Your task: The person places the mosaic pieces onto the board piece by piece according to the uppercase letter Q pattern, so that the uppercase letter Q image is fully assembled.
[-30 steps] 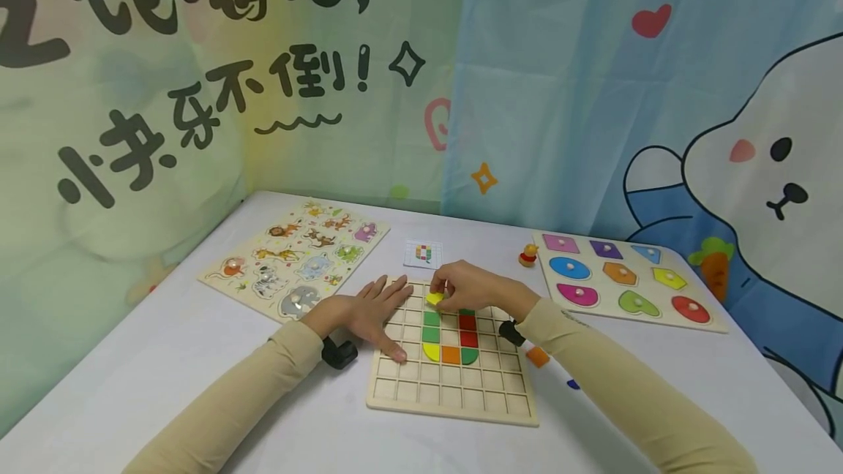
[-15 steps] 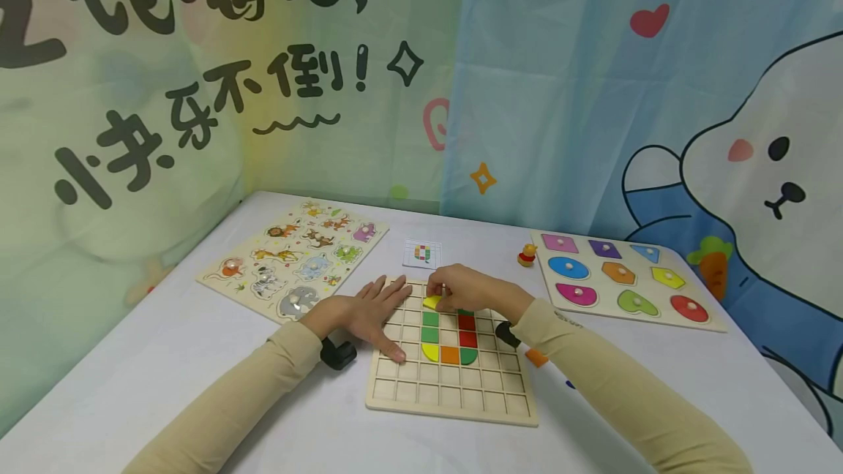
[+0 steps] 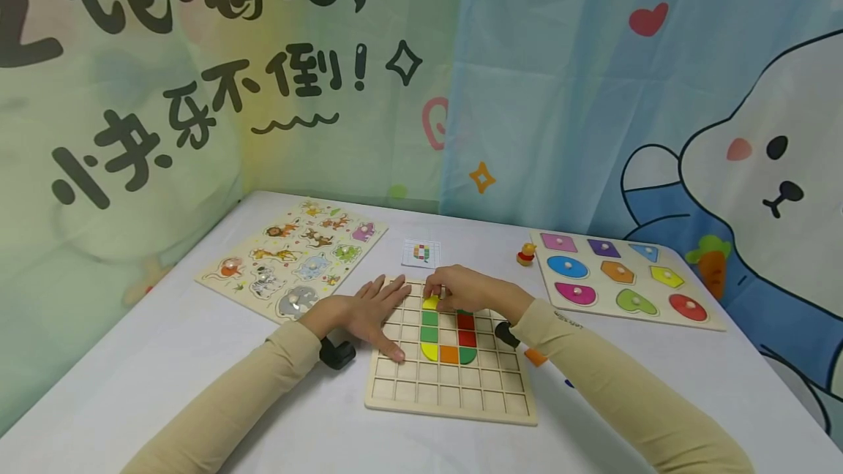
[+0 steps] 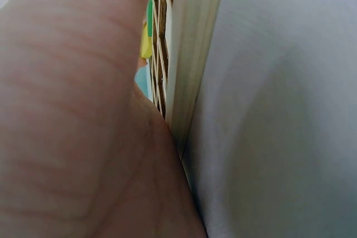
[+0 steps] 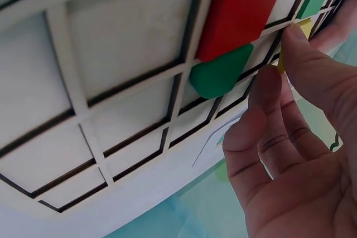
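Note:
A wooden grid board (image 3: 454, 395) lies on the table. My left hand (image 3: 361, 317) rests on its left side, fingers spread. At the upper part of the grid, my right hand (image 3: 473, 290) pinches a yellow tile (image 3: 430, 303) between thumb and fingers, just above two green square tiles (image 3: 429, 326). Below these sit a yellow rounded tile (image 3: 429, 352), an orange square (image 3: 449, 355) and a green rounded tile (image 3: 468, 355). Two red squares (image 3: 466, 330) fill the right column; in the right wrist view a green rounded tile (image 5: 220, 72) adjoins red. The right hand partly hides the upper cells.
A small pattern card (image 3: 421, 253) lies behind the board. An animal puzzle (image 3: 296, 258) stands left, a shape puzzle (image 3: 626, 280) right, with a small figurine (image 3: 526, 254) beside it. An orange piece (image 3: 536, 357) and a blue piece (image 3: 569, 383) lie near the right forearm.
My right hand has shifted very slightly left, and the yellow tile it pinches has turned a little and looks lower in its cell. The left hand stays put on the board.

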`<state>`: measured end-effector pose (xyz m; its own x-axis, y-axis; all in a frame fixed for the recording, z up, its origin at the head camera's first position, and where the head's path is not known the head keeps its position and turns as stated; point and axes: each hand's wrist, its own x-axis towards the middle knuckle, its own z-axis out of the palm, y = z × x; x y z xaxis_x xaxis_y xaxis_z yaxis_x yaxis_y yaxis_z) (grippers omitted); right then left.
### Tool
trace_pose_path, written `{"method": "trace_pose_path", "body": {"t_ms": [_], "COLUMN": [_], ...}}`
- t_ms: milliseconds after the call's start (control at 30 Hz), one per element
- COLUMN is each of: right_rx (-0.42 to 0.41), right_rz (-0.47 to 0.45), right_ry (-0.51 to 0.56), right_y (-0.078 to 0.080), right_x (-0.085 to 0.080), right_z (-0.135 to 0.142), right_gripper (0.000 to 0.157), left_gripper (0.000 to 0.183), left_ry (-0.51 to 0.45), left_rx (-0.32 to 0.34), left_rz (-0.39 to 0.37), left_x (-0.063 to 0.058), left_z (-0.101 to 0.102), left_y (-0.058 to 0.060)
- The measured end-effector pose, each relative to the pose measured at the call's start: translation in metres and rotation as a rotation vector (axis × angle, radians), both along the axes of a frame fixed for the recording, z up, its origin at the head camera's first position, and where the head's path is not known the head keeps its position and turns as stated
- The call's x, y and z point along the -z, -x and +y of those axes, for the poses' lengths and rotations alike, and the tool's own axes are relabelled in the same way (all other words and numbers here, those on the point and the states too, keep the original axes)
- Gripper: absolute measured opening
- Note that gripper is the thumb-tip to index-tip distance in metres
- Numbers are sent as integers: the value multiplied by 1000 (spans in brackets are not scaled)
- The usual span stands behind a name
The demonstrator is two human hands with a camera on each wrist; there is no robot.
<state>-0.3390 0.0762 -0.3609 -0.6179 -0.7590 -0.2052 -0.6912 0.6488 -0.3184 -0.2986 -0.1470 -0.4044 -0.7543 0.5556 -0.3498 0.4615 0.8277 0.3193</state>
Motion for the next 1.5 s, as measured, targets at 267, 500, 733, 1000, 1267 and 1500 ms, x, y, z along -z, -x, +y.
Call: {"method": "trace_pose_path", "body": {"t_ms": [267, 500, 733, 1000, 1267, 1500], "right_rx": [-22, -43, -51, -49, -46, -6], "right_rz": [-2, 3, -8, -18, 5, 4], "right_ry": [-3, 10, 11, 15, 38, 23], "right_y": [1, 1, 1, 1, 3, 3], "right_x": [0, -1, -2, -2, 1, 2], "right_z": [2, 4, 5, 7, 7, 4], "right_gripper": [21, 20, 21, 24, 18, 14], "left_gripper": [126, 123, 126, 128, 126, 121], "left_ry": [5, 10, 3, -8, 20, 33], "left_rx": [16, 5, 6, -3, 3, -4], "left_rz": [-13, -19, -14, 6, -7, -5], "left_x": [-9, -10, -7, 5, -4, -9], "left_z": [0, 1, 0, -1, 1, 1], "left_y": [-5, -5, -3, 3, -1, -4]}}
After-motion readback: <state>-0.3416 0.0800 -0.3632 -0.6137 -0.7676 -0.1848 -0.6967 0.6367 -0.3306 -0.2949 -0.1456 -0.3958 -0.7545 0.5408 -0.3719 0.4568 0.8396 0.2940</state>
